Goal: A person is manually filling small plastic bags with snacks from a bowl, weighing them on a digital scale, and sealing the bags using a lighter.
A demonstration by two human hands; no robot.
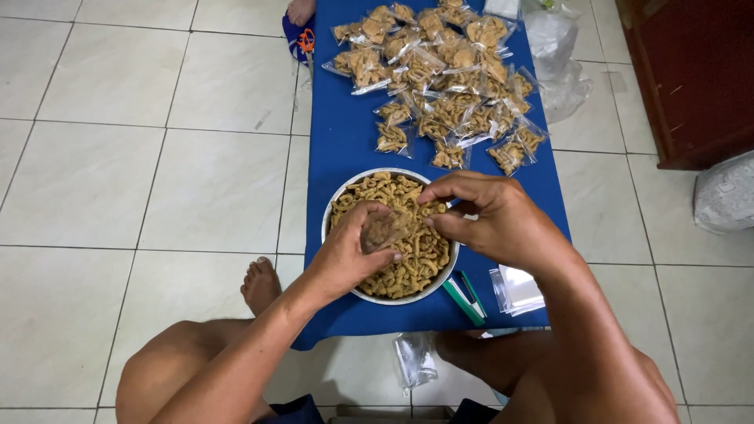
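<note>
Left hand [349, 255] holds a small clear bag [385, 230] open over the metal bowl [339, 198].
Right hand [491, 220] fingers pinch snack pieces at its mouth, mid-frame, so spills drop back.

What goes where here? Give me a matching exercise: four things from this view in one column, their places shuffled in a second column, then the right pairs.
Things:
1. Metal bowl of fried snacks
2. Filled snack bags
3. Stack of empty clear bags
4. Small clear bag

Places:
A. Held in the left hand, with the right hand at its mouth
B. On the blue mat, right of the bowl, near edge
C. Spread over the far end of the mat
D. On the mat directly under both hands

Pairs: 1-D, 2-C, 3-B, 4-A
</note>
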